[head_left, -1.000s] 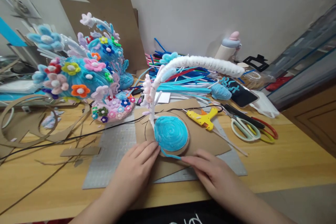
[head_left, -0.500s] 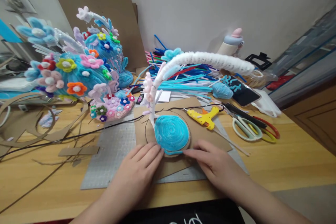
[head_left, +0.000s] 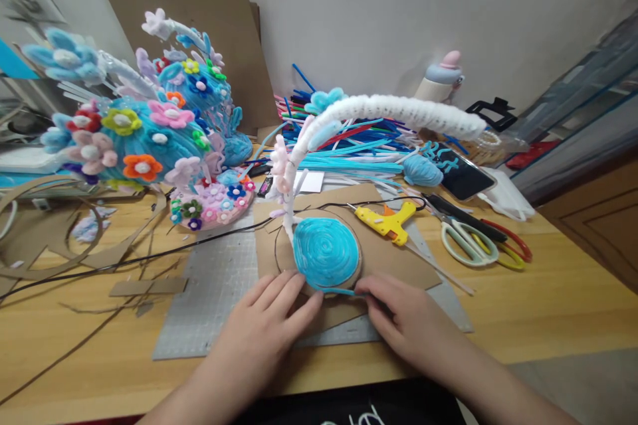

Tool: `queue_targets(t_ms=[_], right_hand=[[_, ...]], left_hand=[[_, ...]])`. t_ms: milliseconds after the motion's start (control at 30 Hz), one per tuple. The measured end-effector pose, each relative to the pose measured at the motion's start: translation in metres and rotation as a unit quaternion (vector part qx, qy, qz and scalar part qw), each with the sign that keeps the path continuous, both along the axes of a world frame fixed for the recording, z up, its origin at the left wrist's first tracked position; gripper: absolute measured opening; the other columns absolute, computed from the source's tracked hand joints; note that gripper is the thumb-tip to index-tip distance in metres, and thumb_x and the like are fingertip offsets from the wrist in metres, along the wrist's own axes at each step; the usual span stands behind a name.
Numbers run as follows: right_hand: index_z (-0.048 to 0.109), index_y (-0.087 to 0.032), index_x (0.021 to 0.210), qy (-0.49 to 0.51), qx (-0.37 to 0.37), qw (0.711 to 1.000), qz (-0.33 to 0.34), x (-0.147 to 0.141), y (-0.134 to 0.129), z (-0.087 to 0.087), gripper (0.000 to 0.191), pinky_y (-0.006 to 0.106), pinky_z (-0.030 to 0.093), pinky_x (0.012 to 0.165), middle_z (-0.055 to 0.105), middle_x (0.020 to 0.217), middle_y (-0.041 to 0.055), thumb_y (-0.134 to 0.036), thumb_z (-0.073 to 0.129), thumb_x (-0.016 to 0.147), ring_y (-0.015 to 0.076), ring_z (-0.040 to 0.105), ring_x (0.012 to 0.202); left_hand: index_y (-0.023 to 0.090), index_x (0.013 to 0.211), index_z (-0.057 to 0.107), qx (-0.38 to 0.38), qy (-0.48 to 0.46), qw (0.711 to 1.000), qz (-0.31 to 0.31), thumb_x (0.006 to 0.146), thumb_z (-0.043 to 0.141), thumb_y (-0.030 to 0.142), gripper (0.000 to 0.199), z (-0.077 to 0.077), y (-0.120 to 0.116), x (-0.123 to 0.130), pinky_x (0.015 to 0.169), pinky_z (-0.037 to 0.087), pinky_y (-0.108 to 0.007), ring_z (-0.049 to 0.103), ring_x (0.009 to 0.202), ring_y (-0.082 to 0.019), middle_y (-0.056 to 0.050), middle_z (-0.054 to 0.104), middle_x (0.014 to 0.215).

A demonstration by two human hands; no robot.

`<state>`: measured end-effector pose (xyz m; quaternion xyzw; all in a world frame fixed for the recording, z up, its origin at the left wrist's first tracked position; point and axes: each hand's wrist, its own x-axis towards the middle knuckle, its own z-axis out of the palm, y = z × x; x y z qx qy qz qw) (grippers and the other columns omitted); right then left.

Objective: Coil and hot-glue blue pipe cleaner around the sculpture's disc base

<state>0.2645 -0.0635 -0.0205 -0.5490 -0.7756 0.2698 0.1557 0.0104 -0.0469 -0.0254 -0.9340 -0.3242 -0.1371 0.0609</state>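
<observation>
A blue spiral disc (head_left: 326,252) of coiled pipe cleaner sits on a round cardboard base, with a white wrapped arch (head_left: 399,111) rising from its left side. Along the disc's near edge runs a loose blue strand (head_left: 336,291). My right hand (head_left: 409,312) pinches the strand's right end between thumb and forefinger. My left hand (head_left: 272,319) lies at the disc's lower left, fingertips on its edge and thumb apart, near the strand's left part. Whether the fingers press on the strand is hidden.
A yellow glue gun (head_left: 389,220) lies right of the disc, with scissors (head_left: 468,244) farther right. Flowered models (head_left: 144,139) stand at left. Pipe cleaners (head_left: 349,153) are piled behind. A black cable (head_left: 199,241) crosses the table.
My left thumb has spread toward the right, away from the fingers. My right hand has shifted slightly right and down with the strand's end, and more of the strand shows.
</observation>
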Motion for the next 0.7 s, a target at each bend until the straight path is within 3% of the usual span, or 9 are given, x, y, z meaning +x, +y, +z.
queue_targets(t_ms=[433, 700], right_hand=[[0.057, -0.022, 0.101, -0.007, -0.019, 1.0, -0.001, 0.0, -0.003, 0.004, 0.023, 0.032, 0.043, 0.072, 0.064, 0.094, 0.0034, -0.014, 0.04, 0.087, 0.0188, 0.059, 0.084], [0.058, -0.023, 0.096, 0.024, -0.084, 0.996, -0.002, -0.007, -0.014, 0.018, 0.019, 0.028, 0.042, 0.07, 0.065, 0.089, 0.0004, -0.015, 0.044, 0.088, 0.0152, 0.059, 0.08]], left_hand=[[0.024, 0.13, 0.052, -0.003, 0.003, 1.0, -0.004, 0.087, 0.043, 0.006, 0.047, -0.001, -0.001, 0.0, 0.096, 0.041, -0.038, 0.053, 0.113, -0.024, -0.009, 0.058, 0.124], [0.024, 0.131, 0.052, -0.019, 0.001, 1.0, 0.004, 0.087, 0.044, 0.007, 0.047, 0.0, 0.0, 0.002, 0.096, 0.041, -0.04, 0.052, 0.112, -0.025, -0.008, 0.057, 0.124]])
